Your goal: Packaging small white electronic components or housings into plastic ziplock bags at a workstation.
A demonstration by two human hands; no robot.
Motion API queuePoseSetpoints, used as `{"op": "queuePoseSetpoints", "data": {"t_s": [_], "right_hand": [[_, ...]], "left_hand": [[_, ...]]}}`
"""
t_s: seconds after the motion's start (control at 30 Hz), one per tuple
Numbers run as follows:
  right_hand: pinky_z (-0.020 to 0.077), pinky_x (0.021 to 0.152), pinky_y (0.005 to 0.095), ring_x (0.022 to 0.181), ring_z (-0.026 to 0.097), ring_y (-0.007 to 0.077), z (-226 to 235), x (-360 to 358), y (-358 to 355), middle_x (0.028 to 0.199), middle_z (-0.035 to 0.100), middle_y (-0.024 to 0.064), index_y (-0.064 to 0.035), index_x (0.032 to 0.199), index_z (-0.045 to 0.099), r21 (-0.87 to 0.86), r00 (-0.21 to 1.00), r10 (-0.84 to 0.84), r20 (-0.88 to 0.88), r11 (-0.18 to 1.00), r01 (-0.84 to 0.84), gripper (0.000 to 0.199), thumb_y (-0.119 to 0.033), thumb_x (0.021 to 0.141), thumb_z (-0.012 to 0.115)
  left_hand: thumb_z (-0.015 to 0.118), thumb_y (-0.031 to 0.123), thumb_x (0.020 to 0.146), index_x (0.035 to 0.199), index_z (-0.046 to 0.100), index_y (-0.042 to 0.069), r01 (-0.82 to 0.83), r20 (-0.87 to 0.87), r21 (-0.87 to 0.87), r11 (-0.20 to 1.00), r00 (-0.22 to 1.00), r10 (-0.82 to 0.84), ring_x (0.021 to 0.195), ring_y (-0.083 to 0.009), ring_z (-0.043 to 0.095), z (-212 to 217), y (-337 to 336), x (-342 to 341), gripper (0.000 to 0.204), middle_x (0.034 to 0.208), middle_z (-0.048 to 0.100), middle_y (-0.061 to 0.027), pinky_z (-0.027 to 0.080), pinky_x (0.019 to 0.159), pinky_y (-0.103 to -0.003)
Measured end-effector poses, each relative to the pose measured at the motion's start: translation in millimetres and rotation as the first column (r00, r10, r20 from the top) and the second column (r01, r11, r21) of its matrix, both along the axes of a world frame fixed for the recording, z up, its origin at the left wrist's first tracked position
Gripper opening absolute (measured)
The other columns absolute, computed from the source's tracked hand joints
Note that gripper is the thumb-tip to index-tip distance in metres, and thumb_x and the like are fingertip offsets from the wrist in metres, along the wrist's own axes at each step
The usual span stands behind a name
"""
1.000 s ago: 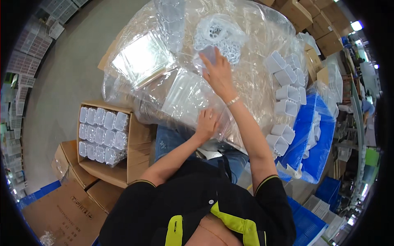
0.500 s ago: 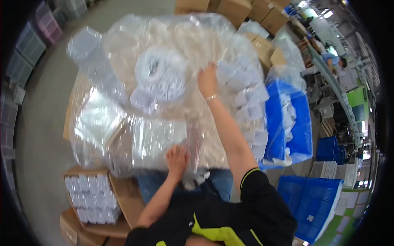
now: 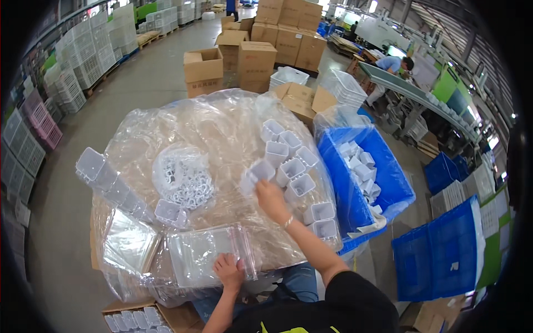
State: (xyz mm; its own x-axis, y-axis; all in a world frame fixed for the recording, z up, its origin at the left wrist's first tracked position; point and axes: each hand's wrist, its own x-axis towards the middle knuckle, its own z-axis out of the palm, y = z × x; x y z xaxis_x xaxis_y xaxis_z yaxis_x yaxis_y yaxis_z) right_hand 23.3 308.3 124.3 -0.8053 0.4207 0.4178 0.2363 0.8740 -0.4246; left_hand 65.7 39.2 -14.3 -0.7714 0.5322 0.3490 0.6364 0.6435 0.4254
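1. While an open carton (image 3: pixel 172 316) of wrapped white containers (image 3: pixel 133 320) is standing nearest, to the near left of the zip-bag stack (image 3: pixel 191 252), the left hand (image 3: pixel 229 270) is resting on that stack's near right part, its fingers loosely spread and gripping nothing.
2. Just left of the zip-bag stack, a pile of clear film bags (image 3: pixel 130 241) is lying flat and shining.
3. Just beyond the zip-bag stack's left part, a single translucent container (image 3: pixel 171 213) is sitting on the film-covered worktop (image 3: pixel 233 127).
4. Beyond the zip-bag stack and to its right, the right hand (image 3: pixel 272 200) is holding a tilted, square-mouthed white cup (image 3: pixel 260 171), its fingers closing on the near side; blur is hiding the exact grip.
5. To the right of the zip-bag stack, a pair of white cups (image 3: pixel 321 219) is standing at the worktop's edge, and a cluster of matching cups (image 3: pixel 291 171) is standing farther off.
6. Beyond the zip-bag stack, a clear bag of white plastic links (image 3: pixel 186 177) is lying; a nested column of cups (image 3: pixel 108 180) is stretching away to the far left.
7. Well right of the zip-bag stack, a film-lined blue crate (image 3: pixel 335 186) is holding loose white pieces (image 3: pixel 361 169).
8. Far beyond the zip-bag stack, brown cartons (image 3: pixel 288 36) are standing piled, and to their right a co-worker (image 3: pixel 393 64) is bending beside a conveyor (image 3: pixel 405 86).
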Motion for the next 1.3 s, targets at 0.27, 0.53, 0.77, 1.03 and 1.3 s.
{"op": "queuePoseSetpoints", "data": {"t_s": [0.27,0.53,0.77,1.03,1.3], "right_hand": [[0.0512,0.07,0.0421,0.088,0.061,0.0313,-61,123,-40,0.101,0.058,0.0136,-0.0051,0.095,0.058,0.087,0.987,0.018,0.162,0.996,-0.033,0.015,-0.005,0.08,0.055],[0.0522,0.075,0.0426,0.09,0.063,0.0317,-65,135,-41,0.12,0.056,0.0152,-0.0063,0.103,0.059,0.156,0.994,-0.086,0.068,0.985,0.075,0.023,-0.005,0.08,0.057],[0.0501,0.079,0.0444,0.09,0.061,0.0393,-105,139,-114,0.111,0.058,0.0208,-0.0022,0.108,0.057,-0.369,0.988,0.063,-0.144,0.923,-0.113,0.025,-0.006,0.083,0.058],[0.0437,0.094,0.0413,0.117,0.051,0.0348,-135,128,-195,0.126,0.054,0.0189,-0.0013,0.12,0.056,-0.323,0.942,0.322,0.098,0.905,-0.276,0.041,-0.012,0.081,0.061],[0.0361,0.105,0.0428,0.127,0.044,0.0322,-152,161,-188,0.139,0.045,0.016,-0.0026,0.128,0.052,-0.066,0.912,0.384,0.141,0.923,-0.378,0.049,-0.019,0.082,0.06]], "left_hand": [[0.072,0.022,0.075,0.105,0.055,0.002,0.058,0.118,-0.019,0.998,0.991,-0.055,0.105,-0.0406,0.046,5,12,13,0.039,0.112,0.051,-0.0221,0.038,0.089,-0.05],[0.072,0.013,0.073,0.097,0.055,0.003,0.041,0.036,0.127,0.991,0.998,-0.046,0.094,-0.0382,0.047,-5,15,10,0.031,0.099,0.051,-0.0189,0.039,0.082,-0.048],[0.063,0.009,0.079,0.082,0.054,0.001,-0.005,0.072,0.333,0.943,0.997,-0.02,0.081,-0.0339,0.05,-27,12,0,0.012,0.082,0.052,-0.0151,0.04,0.074,-0.045],[0.056,0.009,0.091,0.08,0.047,0.001,-0.264,0.443,0.652,0.711,0.893,-0.075,0.066,-0.0147,0.053,-41,-12,-12,0.017,0.074,0.054,-0.0075,0.046,0.062,-0.029],[0.055,0.0,0.085,0.085,0.046,0.003,-0.432,0.554,0.684,0.589,0.832,-0.034,0.066,-0.0125,0.05,-25,-1,-8,0.009,0.082,0.053,-0.0044,0.043,0.057,-0.025]]}}
